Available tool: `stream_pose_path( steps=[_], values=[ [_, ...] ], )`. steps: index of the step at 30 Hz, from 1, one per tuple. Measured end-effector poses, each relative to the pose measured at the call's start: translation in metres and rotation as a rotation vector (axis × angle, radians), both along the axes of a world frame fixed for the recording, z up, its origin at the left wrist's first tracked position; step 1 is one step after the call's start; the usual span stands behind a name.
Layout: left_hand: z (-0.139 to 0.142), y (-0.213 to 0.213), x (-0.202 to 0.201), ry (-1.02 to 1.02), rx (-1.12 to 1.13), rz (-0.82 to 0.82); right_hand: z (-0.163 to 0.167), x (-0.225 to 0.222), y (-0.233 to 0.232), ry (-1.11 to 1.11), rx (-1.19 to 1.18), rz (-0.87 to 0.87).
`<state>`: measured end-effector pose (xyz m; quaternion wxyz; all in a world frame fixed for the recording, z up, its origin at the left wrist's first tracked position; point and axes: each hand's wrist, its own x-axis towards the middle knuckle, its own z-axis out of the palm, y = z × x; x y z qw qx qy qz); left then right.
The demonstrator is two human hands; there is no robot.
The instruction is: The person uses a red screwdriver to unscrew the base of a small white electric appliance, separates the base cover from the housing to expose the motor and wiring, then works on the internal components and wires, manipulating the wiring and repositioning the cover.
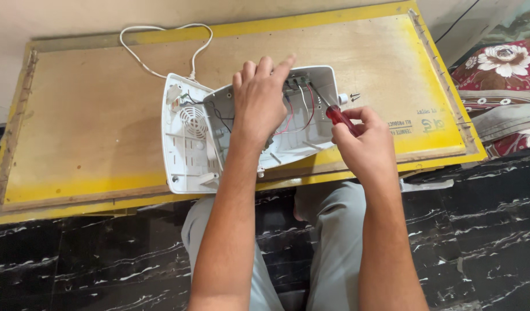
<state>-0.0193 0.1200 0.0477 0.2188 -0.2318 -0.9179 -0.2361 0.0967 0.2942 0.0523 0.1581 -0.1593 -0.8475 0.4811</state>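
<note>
White plastic casing (253, 129) lay opened on the plywood counter (92, 109), left hand (259, 103) pressed flat on it, grip holding nothing. Right hand (363, 141), just right of the casing, clasped a red-handled screwdriver (341, 118) pointing inside; two screws (354, 97) lay beside the casing. Likely the unscrewing stage.

Two white casing halves (187, 144) lie open at the desk's (80, 115) centre. One red-handled screwdriver (337, 115) sits at three o'clock of them. Two small screws (354, 97) lie at two o'clock. One white cord (161, 46) loops at eleven o'clock.
</note>
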Motion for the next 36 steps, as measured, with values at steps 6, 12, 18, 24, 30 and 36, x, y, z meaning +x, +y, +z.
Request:
stream_pose_path(
  steps=[6, 12, 18, 24, 30, 36],
  values=[
    [-0.004, 0.016, -0.003, 0.062, 0.041, 0.04, 0.009, -0.005, -0.002, -0.094, -0.253, -0.06],
    [-0.007, 0.022, -0.007, 0.03, 0.012, 0.007, 0.016, -0.007, -0.008, -0.161, -0.439, -0.103],
    [-0.005, 0.027, -0.006, 0.007, 0.013, -0.003, 0.014, -0.007, -0.008, -0.175, -0.241, -0.076],
    [-0.006, 0.028, -0.006, 0.037, 0.013, -0.002, 0.012, -0.005, -0.015, -0.117, -0.07, -0.09],
    [-0.004, 0.026, -0.007, 0.032, 0.012, -0.024, 0.02, 0.002, -0.022, -0.072, 0.207, -0.141],
    [-0.004, 0.025, -0.003, 0.032, 0.021, -0.013, 0.017, 0.005, -0.021, 0.051, 0.188, -0.096]
  ],
)
